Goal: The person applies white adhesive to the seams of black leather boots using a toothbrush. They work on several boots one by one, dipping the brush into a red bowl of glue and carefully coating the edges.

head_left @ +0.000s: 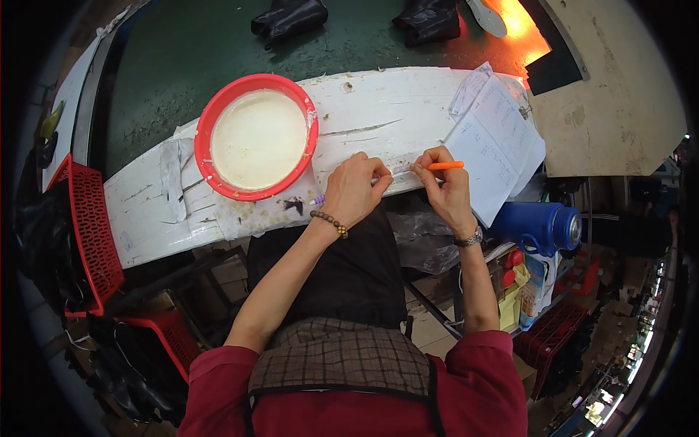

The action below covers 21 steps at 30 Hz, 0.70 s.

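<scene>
Both hands meet over the front edge of a white, cracked wooden board (357, 95). My right hand (445, 195) is closed, with an orange pen-like stick (445, 165) held between thumb and fingers and pointing right. My left hand (354, 191) is also closed in a pinch, fingertips toward the right hand. What it pinches is mostly hidden; a thin pale piece seems to lie between the two hands. A purple-and-white striped end (317, 199) shows beside the left hand, and I cannot tell whether that hand holds it.
Left on the board stands a red basin (314, 138) of cream-coloured liquid. Written papers (495, 138) lie at right, above a blue thermos (539, 224). Black leather boot pieces (290, 22) rest on the green surface beyond. Red baskets (95, 226) stand at far left.
</scene>
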Each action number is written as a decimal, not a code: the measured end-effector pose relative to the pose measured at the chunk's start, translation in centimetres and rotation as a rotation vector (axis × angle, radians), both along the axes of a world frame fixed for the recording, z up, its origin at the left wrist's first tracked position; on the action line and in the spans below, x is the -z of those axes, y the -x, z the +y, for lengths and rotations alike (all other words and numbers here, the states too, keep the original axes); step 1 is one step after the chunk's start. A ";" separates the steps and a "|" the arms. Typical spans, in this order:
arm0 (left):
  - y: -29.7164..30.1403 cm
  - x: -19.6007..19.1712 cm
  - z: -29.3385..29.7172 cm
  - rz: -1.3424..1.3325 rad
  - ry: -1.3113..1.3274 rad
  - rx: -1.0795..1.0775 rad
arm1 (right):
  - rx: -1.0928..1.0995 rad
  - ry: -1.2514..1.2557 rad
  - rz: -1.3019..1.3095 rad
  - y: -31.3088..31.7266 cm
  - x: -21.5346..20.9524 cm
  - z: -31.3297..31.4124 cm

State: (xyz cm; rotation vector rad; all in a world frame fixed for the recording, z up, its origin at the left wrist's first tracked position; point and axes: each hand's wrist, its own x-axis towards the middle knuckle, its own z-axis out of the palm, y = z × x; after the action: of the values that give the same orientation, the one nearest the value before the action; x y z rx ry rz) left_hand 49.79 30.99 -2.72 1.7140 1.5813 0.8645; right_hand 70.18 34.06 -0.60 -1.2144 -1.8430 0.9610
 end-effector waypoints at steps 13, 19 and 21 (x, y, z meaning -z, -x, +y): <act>0.1 0.0 0.0 0.009 0.025 0.006 | 0.085 -0.138 -0.002 0.5 0.9 -0.6; 0.2 -0.1 0.0 0.014 0.029 0.003 | -0.018 -0.097 -0.127 0.7 -1.0 -0.7; 0.1 -0.1 0.0 0.010 0.028 0.003 | -0.041 -0.126 -0.162 0.9 -1.4 -0.7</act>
State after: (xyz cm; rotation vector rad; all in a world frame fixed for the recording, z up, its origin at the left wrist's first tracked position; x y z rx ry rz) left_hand 49.66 30.97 -2.63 1.7026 1.5896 0.8300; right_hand 69.28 33.37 0.76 -1.2115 -2.0295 0.7742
